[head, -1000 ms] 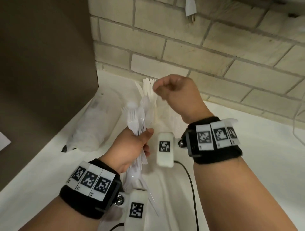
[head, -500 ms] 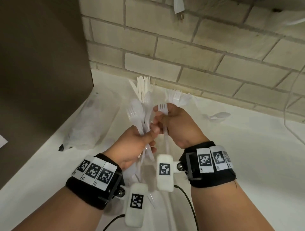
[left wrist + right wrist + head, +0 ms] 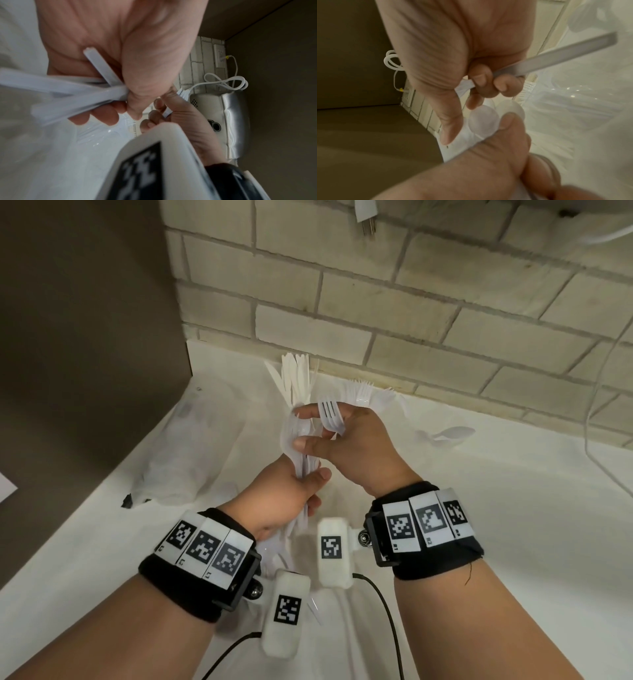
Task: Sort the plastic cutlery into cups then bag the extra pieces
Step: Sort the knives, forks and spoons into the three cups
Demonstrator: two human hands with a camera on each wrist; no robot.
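My left hand (image 3: 308, 484) grips a bundle of white plastic cutlery (image 3: 301, 440) by the handles, spoon bowls up. In the left wrist view the handles (image 3: 85, 97) fan out of that fist. My right hand (image 3: 318, 433) holds a white fork (image 3: 330, 417) under its curled fingers, tines up, while its thumb and forefinger touch the spoons in the bundle. The right wrist view shows the fork's handle (image 3: 556, 59) and two spoon bowls (image 3: 483, 120). Behind the hands, knives (image 3: 296, 378) and forks (image 3: 363, 395) stand bunched upright by the wall; their cups are mostly hidden.
A clear plastic bag (image 3: 171, 467) lies on the white counter (image 3: 513, 525) to the left, beside a brown panel (image 3: 85, 337). A loose spoon (image 3: 445, 434) lies at the right near the brick wall (image 3: 411, 302). More cutlery (image 3: 315, 607) lies under my wrists. A white cable (image 3: 599, 405) hangs at far right.
My right hand came down from above the upright knives to the bundle, took hold of a fork and now keeps it in its fingers. The left hand held the bundle throughout.
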